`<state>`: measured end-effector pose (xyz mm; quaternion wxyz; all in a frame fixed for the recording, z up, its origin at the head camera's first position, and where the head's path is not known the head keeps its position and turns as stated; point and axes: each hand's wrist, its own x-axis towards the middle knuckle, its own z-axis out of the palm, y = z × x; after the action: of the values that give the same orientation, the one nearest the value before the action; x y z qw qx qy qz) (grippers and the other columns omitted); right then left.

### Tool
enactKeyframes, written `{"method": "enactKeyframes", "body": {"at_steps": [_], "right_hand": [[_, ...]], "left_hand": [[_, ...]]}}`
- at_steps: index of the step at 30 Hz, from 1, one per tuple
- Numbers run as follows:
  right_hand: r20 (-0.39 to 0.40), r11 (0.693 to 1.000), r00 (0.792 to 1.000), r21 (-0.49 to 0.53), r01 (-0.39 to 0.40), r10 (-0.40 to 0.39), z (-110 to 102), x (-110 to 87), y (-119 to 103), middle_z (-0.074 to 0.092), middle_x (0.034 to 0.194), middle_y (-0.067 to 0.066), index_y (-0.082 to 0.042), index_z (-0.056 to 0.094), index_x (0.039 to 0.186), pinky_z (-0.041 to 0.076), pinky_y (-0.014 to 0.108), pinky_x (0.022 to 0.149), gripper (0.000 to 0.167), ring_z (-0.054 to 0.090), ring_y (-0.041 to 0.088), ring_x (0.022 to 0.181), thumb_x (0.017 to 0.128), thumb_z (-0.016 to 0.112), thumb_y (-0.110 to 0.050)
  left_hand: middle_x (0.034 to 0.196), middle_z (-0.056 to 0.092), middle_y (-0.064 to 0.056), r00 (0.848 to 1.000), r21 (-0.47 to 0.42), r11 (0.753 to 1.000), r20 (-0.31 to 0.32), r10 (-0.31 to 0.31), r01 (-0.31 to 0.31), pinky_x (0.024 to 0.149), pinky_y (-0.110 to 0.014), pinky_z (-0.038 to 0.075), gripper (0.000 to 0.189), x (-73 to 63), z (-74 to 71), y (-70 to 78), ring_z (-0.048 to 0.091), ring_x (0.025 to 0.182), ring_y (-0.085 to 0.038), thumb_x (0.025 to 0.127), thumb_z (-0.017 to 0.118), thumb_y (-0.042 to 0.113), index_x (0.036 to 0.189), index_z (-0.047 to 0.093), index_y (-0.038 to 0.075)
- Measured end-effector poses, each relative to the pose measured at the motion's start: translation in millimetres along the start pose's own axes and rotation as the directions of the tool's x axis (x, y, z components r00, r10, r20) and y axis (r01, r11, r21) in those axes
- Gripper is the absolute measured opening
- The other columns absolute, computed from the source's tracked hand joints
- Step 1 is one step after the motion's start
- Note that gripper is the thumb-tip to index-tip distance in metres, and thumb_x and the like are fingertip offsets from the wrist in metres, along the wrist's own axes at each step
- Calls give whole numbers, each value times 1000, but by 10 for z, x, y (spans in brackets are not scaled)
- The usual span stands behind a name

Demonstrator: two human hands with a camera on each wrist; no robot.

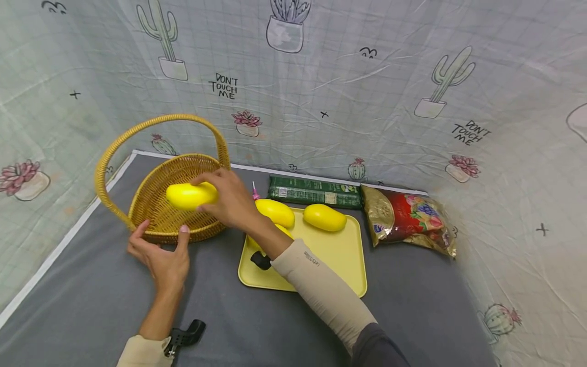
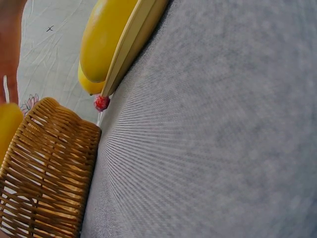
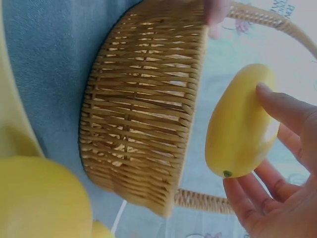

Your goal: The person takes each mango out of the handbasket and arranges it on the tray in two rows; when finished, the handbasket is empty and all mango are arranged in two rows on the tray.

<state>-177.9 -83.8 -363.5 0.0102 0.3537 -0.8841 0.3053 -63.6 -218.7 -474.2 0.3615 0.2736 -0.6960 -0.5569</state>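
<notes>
My right hand (image 1: 234,199) holds a yellow mango (image 1: 190,197) above the opening of the wicker basket (image 1: 211,233). In the right wrist view the thumb lies on one side of the mango (image 3: 242,121) and the fingers on the other, with a small green stem end showing. At the basket's near rim, my left hand (image 1: 162,260) grips the edge, thumb and fingers spread apart. More mangoes lie on the yellow tray (image 1: 330,255): one (image 1: 275,212) at its left back, one (image 1: 324,217) at the back, another partly hidden under the right forearm.
Behind the tray lies a long dark green packet (image 1: 316,191). A red and gold bag (image 1: 410,219) sits to its right. A small pink item (image 1: 255,193) with a thin pale tip stands by the tray's back left corner. The basket's tall handle (image 1: 158,120) arches over its opening.
</notes>
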Motion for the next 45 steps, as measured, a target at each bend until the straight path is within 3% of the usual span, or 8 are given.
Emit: {"method": "enactKeyframes", "body": {"at_steps": [8,22,35,45], "right_hand": [[-73,995,996,86,-42,49,-217,-392,111,63,133,-3,-32,68,137,50,38,102,53,55,18,127,88,89,-33],[-135,987,982,115,-117,132,-526,-1056,457,64,132,0,-30,71,136,49,47,103,54,56,23,126,85,91,-29],[-184,959,944,119,-256,274,-759,-1625,860,65,131,2,-30,73,132,50,49,97,54,59,25,122,83,93,-24],[-187,933,914,62,-355,360,-829,-2004,1177,67,129,8,-25,74,130,54,51,94,55,62,30,117,79,96,-20]], "left_hand": [[157,21,-5,1000,3,1000,7,-1,1,127,-48,17,76,-3,17,-15,21,156,-23,92,80,24,152,35,22],[156,21,-2,1000,-2,1000,12,-8,8,129,-46,16,70,-37,-6,-3,19,158,-21,94,78,30,150,36,30],[155,21,-2,1000,-3,1000,8,-6,6,128,-46,16,71,-31,-17,5,19,157,-21,94,79,28,150,36,30],[155,21,-1,1000,-4,1000,22,-12,13,129,-45,15,71,-25,-26,19,18,157,-19,94,78,29,151,36,30]]}}
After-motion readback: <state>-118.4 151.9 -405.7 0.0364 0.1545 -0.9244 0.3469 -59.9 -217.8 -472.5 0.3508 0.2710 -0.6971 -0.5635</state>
